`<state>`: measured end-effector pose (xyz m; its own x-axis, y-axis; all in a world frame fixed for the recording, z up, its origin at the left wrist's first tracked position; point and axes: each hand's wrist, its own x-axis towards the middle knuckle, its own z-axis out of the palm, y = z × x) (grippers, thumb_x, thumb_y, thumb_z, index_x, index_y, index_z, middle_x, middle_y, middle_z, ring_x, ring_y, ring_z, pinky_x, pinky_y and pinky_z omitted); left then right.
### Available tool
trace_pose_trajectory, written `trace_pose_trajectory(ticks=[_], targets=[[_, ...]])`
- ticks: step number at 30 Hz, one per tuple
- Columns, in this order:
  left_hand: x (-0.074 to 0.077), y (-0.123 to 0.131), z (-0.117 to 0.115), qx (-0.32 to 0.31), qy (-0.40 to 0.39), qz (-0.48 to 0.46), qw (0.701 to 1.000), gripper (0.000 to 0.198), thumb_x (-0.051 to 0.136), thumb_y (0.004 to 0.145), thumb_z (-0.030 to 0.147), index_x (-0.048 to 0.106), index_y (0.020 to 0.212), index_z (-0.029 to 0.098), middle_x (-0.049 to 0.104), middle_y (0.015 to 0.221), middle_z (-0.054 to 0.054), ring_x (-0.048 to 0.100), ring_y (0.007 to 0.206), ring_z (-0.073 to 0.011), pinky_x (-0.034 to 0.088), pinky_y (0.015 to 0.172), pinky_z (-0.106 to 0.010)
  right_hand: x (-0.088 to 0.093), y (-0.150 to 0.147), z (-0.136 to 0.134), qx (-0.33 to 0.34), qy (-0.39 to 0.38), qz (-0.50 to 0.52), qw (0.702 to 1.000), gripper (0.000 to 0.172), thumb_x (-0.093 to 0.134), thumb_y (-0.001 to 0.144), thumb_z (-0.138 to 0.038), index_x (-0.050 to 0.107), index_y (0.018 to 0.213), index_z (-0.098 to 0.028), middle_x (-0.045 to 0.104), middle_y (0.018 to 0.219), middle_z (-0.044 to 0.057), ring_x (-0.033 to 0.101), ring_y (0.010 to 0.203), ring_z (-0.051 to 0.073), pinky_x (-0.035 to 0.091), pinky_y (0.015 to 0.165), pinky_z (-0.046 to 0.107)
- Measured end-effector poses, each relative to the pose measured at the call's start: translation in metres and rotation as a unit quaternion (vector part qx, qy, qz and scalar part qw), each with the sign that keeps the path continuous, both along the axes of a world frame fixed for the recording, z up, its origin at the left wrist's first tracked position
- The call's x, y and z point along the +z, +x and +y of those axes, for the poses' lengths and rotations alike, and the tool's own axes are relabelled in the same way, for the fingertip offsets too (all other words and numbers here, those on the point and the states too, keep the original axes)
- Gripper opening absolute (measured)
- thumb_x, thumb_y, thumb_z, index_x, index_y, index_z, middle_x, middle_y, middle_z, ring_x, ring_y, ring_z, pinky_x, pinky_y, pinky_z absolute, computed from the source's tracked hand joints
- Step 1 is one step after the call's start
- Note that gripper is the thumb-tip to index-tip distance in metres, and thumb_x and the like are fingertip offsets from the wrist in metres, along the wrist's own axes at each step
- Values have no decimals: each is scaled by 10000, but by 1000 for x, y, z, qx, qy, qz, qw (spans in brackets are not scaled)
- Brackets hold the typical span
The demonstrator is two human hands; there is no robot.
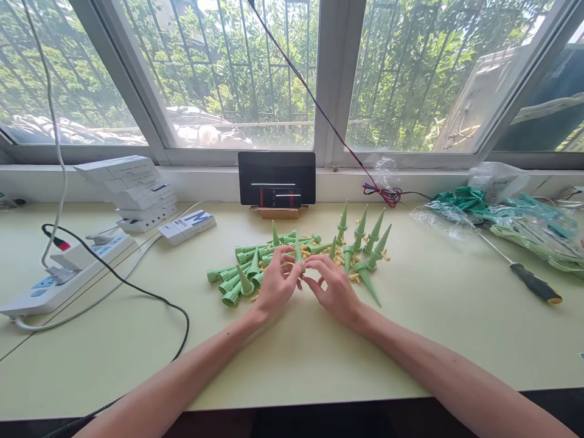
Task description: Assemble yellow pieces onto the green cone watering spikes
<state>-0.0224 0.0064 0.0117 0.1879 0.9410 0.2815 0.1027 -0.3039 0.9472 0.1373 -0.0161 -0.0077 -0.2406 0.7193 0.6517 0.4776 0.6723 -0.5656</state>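
Near the middle of the table, my left hand point(279, 281) is closed around a green plastic plant-watering spike point(298, 249), its tip pointing up. My right hand point(336, 286) meets it at the spike's lower end, thumb and forefinger pinched together; whatever lies between them is hidden by the fingers. To the left is a heap of loose green spikes point(231, 298), some lying down and some standing. Small yellow plastic valve pieces point(308, 249) are scattered behind my hands. Several spikes with yellow pieces attached point(359, 231) stand at the right, and one spike point(368, 286) lies tilted toward me.
A dark tablet point(277, 167) and a phone point(279, 197) lean by the window sill. White boxes point(132, 188) and a power strip point(77, 267) with cables occupy the left. At right are a screwdriver point(533, 283) and plastic bags point(538, 225).
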Motion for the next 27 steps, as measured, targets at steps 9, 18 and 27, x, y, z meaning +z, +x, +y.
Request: trace_pose_trajectory(ticks=[9,18,27], targets=[[1,-4,7,21,13,6,1000,300,583,902,341,428,1132,227,490,902,13,657,606,-123,576,499,-269,4,14,8,-110,-7,-47,993,156,520,930,-165,589,1068,-188,632,1043,81,603,689,155,511,672,313],[-1,-2,1,3,42,16,999,362,603,888,339,412,1183,252,490,910,17,640,637,-117,578,503,-260,1,7,7,-51,-99,-122,986,263,541,922,-128,612,1165,-198,638,1137,83,618,785,164,509,733,315],[5,-3,0,52,117,33,991,243,537,918,320,434,1125,247,479,843,33,626,642,-103,542,548,-218,1,2,6,11,-86,-218,972,338,505,951,-152,616,1238,-291,540,1389,37,643,996,175,500,774,285]])
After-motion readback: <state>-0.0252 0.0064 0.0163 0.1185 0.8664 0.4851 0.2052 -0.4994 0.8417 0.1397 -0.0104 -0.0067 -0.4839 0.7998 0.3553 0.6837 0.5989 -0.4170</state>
